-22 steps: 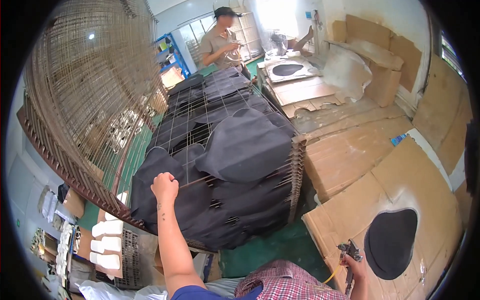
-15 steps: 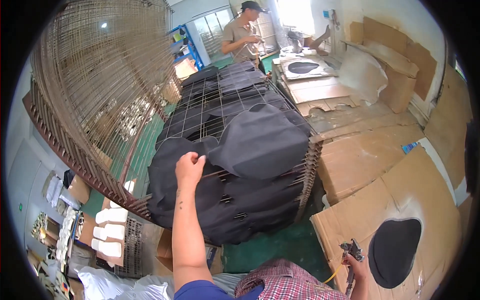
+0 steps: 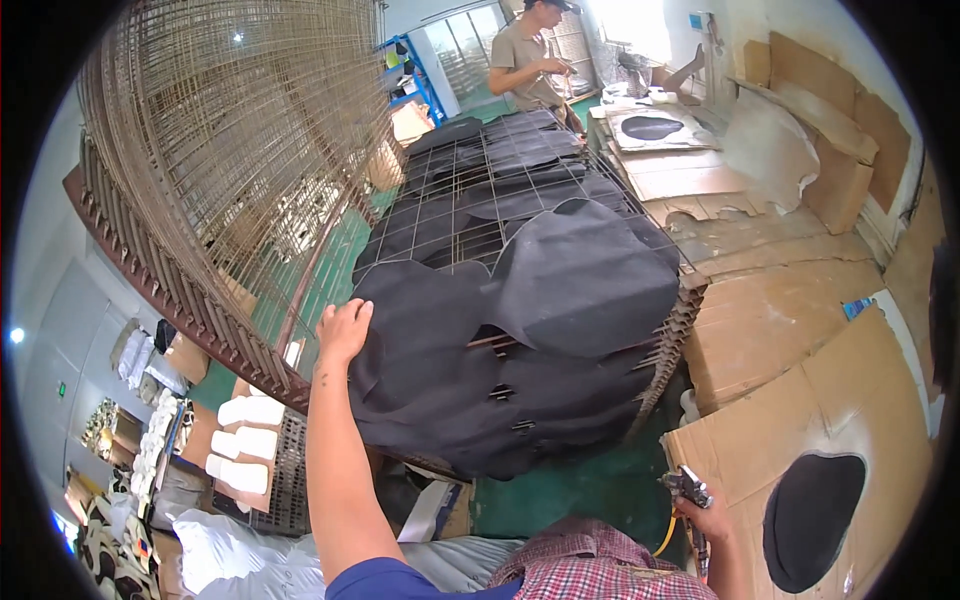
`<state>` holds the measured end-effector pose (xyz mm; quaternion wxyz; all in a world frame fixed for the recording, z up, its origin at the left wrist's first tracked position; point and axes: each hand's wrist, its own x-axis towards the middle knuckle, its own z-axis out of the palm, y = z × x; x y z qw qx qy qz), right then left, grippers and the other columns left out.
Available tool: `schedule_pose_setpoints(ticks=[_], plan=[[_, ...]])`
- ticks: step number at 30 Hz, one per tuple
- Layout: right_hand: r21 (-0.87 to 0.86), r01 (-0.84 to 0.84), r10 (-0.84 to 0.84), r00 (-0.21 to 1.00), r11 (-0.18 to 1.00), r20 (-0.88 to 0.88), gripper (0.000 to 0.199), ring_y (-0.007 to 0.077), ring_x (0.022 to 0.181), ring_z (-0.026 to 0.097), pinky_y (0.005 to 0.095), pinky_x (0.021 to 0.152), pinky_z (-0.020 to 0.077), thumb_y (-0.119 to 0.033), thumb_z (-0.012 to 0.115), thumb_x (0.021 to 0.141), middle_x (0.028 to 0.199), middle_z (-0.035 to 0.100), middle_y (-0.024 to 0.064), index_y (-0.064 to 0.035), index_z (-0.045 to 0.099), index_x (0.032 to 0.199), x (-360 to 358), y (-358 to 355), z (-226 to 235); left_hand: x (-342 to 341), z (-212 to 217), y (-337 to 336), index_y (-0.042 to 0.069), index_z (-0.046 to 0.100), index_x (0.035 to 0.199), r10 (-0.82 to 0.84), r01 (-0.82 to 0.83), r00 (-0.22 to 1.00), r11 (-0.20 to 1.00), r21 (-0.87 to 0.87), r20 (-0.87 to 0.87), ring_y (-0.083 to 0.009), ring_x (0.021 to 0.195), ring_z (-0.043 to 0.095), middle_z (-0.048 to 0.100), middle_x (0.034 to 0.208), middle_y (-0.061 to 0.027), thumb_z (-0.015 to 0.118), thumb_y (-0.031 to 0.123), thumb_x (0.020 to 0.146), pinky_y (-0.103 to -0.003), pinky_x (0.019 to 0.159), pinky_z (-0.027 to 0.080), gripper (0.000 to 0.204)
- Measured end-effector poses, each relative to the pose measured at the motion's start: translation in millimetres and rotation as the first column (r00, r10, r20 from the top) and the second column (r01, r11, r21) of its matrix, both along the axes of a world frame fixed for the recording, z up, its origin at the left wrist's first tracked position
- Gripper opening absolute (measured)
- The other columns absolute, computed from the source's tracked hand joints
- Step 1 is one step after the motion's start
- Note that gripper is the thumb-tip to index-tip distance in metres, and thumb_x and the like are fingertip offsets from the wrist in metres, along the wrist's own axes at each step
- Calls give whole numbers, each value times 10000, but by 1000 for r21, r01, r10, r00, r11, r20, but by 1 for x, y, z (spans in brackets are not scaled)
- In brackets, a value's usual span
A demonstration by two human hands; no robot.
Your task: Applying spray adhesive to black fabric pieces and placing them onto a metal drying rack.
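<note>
My left hand (image 3: 343, 328) is at the left edge of a black rounded sheet (image 3: 425, 305) on a wire rack (image 3: 480, 165). Its fingers are loosely bent and slightly apart, with nothing visible in them. Beside that sheet, a larger black sheet (image 3: 590, 280) lies on the rack's top, and more black sheets are layered below. At the lower right, my right hand (image 3: 708, 515) is closed around a metal spray gun (image 3: 688, 486) with a yellow hose (image 3: 667, 535). To its right, a black oval piece (image 3: 815, 520) rests on cardboard (image 3: 760, 440).
Raised wire racks (image 3: 240, 120) lean up on the left. Another person (image 3: 525, 65) stands beyond the rack. A far worktable (image 3: 680, 185) carries another dark piece (image 3: 652, 128). White shapes (image 3: 240, 442) lie on a board at lower left.
My left hand has moved left across the black sheet to its edge, and its fingers have loosened. The view has swung left. My right hand still holds the spray gun.
</note>
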<state>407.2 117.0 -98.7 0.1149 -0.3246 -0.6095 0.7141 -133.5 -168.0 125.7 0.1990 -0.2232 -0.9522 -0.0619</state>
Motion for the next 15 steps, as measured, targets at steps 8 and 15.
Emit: schedule_pose_setpoints(ticks=[8,15], plan=[[24,-52,52,998,998,-26,359,128,710,609,294,636,548,-18,634,774,818,599,36,-28,552,1124,-25,-4,-5,-48,5,-26,52,682,783,18,-10,995,996,-86,101,-363,1002,533,640,989,-148,350,482,916,-476,867,384,559],[6,22,-22,998,1000,66,352,119,693,587,290,623,539,2,616,763,820,572,23,-27,551,1107,-36,-9,2,-60,-5,-78,-24,522,591,-220,83,955,841,534,199,-206,737,565,597,849,-106,723,254,722,-324,693,432,368]])
